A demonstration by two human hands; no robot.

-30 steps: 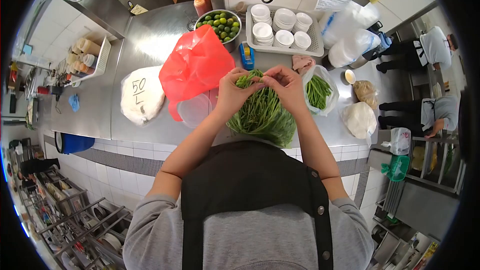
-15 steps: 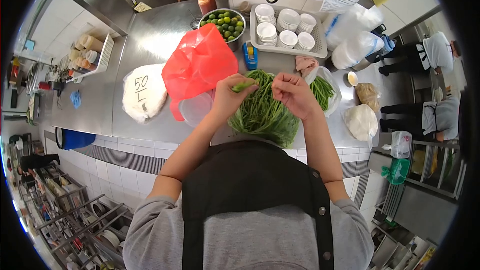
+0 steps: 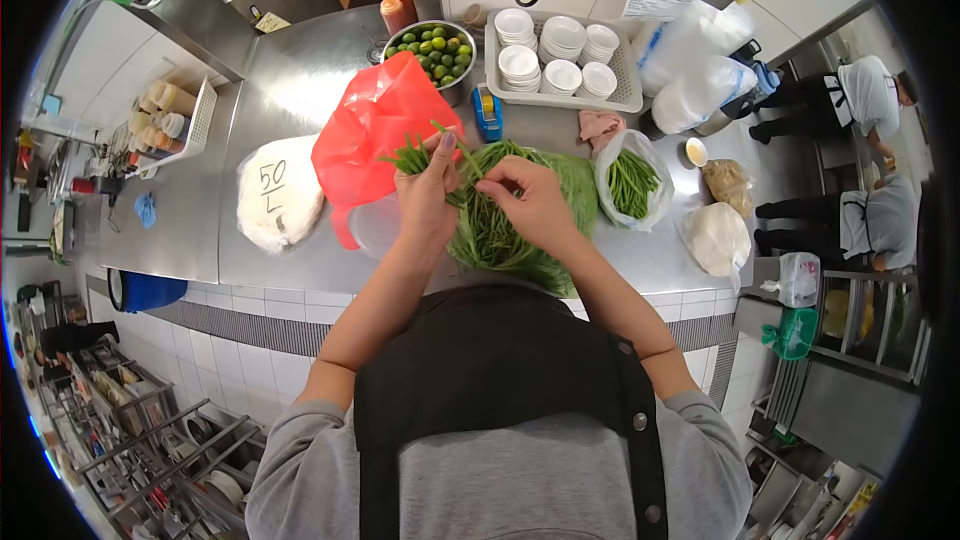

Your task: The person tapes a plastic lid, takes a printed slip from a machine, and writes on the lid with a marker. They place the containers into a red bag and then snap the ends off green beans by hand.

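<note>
My left hand [image 3: 428, 200] is closed round a small bunch of green beans [image 3: 405, 156], whose ends stick out past the thumb to the left. Just right of it, my right hand [image 3: 532, 204] pinches at a single green bean [image 3: 467, 158] slanting between the two hands; its fingertips partly hide the contact. Under both hands lies a heap of green beans [image 3: 490, 228] on an opened clear plastic bag [image 3: 572, 190]. A second, smaller bag of green beans [image 3: 632, 186] stands open to the right. Left of my left hand are a red plastic bag [image 3: 372, 125] and a clear round container [image 3: 377, 226].
Behind the beans are a bowl of limes [image 3: 432, 56], a blue tape dispenser [image 3: 487, 114] and a crate of stacked white dishes [image 3: 565, 95]. A white bag marked 50 [image 3: 280, 196] sits left. At far right, two people [image 3: 870, 105] work nearby.
My left hand has turned upward, showing the bunch of beans. My right hand has moved left and down toward it, still pinched. The view has shifted slightly.
</note>
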